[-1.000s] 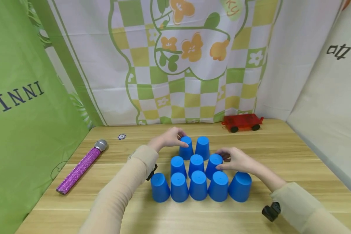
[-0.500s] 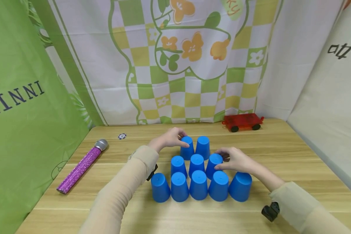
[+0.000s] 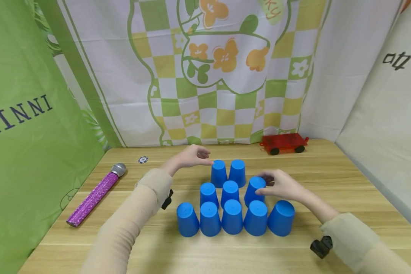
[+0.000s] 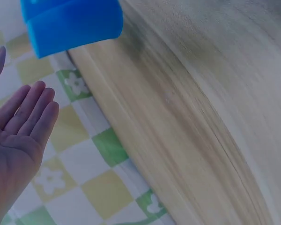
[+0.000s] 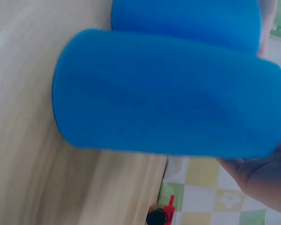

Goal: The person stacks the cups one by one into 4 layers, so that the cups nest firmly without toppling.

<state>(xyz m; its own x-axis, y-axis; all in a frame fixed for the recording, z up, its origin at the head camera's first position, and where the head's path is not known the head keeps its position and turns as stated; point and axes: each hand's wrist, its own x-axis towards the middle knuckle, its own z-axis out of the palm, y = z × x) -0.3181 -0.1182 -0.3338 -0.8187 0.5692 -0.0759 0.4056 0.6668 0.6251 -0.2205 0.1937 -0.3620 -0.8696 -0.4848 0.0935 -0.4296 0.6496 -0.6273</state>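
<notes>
Blue cups stand upside down in three rows on the wooden table. My right hand (image 3: 282, 186) grips the right cup (image 3: 255, 191) of the middle row by its side; this cup tilts slightly and sits a little apart from its neighbour (image 3: 230, 194). My left hand (image 3: 193, 156) is beside the back row's left cup (image 3: 219, 174), thumb close to its top edge. In the left wrist view the left hand (image 4: 18, 140) has extended fingers, apart from a blue cup (image 4: 77, 26). A near blue cup (image 5: 168, 93) hides much of the right hand (image 5: 267, 180) in the right wrist view.
A purple glittery microphone (image 3: 96, 196) lies at the left. Near the back edge are a poker chip (image 3: 142, 160) and a red toy cart (image 3: 284, 143). The front row (image 3: 232, 219) has several cups. A patterned curtain (image 3: 222, 110) hangs behind the table.
My left hand has let go of the back left cup and drawn back to the left. The right hand has shifted the middle row's right cup slightly right and up, tilting it.
</notes>
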